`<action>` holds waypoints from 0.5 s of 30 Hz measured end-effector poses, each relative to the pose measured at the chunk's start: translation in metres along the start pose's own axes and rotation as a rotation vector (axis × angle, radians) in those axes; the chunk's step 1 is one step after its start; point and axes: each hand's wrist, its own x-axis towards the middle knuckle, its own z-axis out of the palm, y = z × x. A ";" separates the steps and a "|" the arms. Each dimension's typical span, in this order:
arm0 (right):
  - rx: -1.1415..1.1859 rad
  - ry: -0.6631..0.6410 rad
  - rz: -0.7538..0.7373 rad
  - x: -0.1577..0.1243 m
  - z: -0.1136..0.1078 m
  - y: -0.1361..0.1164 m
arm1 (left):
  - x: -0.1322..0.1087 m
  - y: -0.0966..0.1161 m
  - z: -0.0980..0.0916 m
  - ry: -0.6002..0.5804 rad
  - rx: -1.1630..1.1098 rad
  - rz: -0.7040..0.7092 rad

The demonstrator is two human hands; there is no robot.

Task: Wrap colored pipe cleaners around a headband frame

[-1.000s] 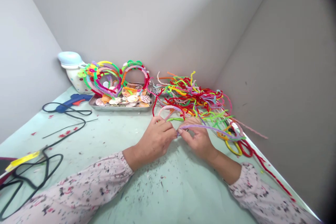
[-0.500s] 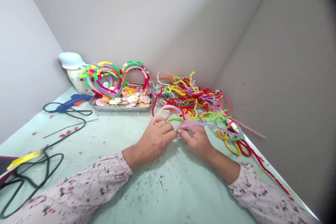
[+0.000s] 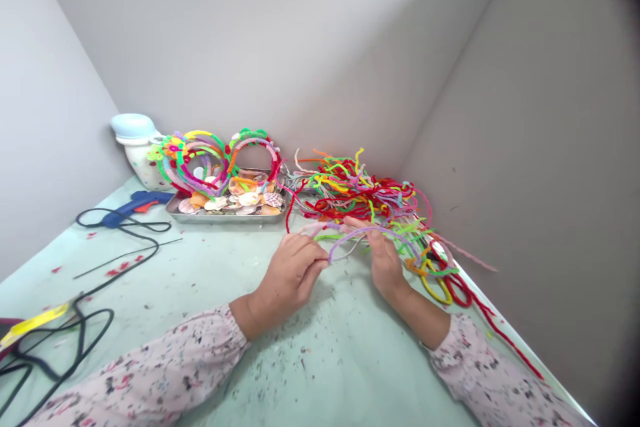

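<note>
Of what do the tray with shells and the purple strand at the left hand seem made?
Tray: probably metal, smooth, from its grey, shiny rim. Purple strand: apparently fibre, from its matte, slightly fuzzy look; any wire core is hidden.

One close head-worn view, forward and down across the table (image 3: 340, 360) toward the back wall (image 3: 270, 47).

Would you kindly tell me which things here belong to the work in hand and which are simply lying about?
Seemingly in the work:
- lilac fuzzy stem, pinched by the left hand, its curve reaching the right hand
- probably the stem pile

Apparently just lying about:
- tray of shells
- black cord
- blue-lidded container
</note>
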 end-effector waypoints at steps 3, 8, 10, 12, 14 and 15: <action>0.002 0.121 0.064 0.004 0.000 0.007 | 0.000 0.003 -0.001 0.063 -0.074 -0.040; -0.083 0.358 0.214 0.011 0.001 0.010 | -0.001 0.007 -0.002 0.118 -0.219 -0.214; -0.081 0.411 0.184 0.012 -0.001 0.008 | 0.000 0.007 -0.002 0.108 -0.272 -0.285; -0.070 0.413 0.143 0.011 -0.003 0.005 | 0.002 0.007 -0.002 0.087 -0.351 -0.357; -0.090 0.419 0.150 0.011 -0.006 0.001 | 0.004 0.006 -0.002 0.074 -0.462 -0.440; -0.108 0.440 0.156 0.011 -0.007 -0.001 | 0.005 0.005 -0.001 0.074 -0.524 -0.481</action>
